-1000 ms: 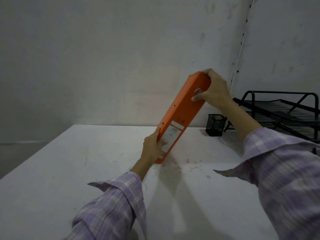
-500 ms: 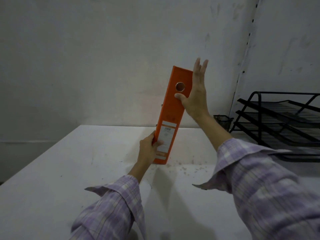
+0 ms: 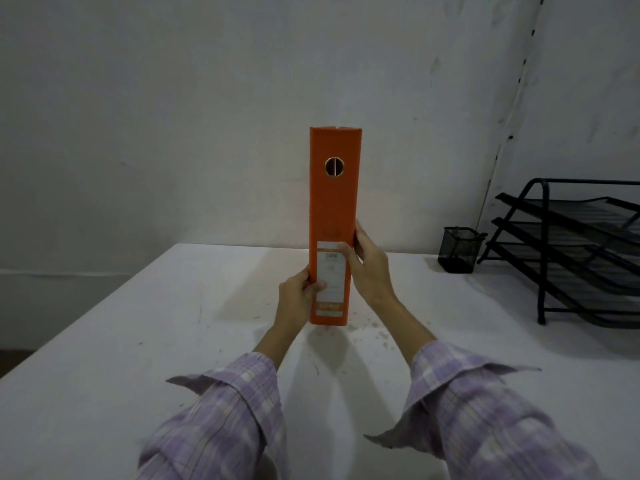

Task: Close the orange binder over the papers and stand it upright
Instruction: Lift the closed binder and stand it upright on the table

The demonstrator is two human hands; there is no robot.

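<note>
The orange binder [image 3: 334, 202] stands upright on the white table [image 3: 138, 341], closed, its spine facing me with a round finger hole near the top and a white label low down. My left hand [image 3: 298, 299] grips its lower left edge, thumb on the spine. My right hand [image 3: 369, 268] clasps the lower right side, thumb across the label. The papers are hidden inside.
A black mesh pen cup [image 3: 459, 249] stands at the back right by the wall. Beside it a black tiered wire letter tray [image 3: 571, 254] fills the right edge. Small crumbs lie on the table near the binder's foot.
The binder has swung from leaning right to fully upright. My right hand slid from its top down to the lower right side. My left hand stayed at the base.
</note>
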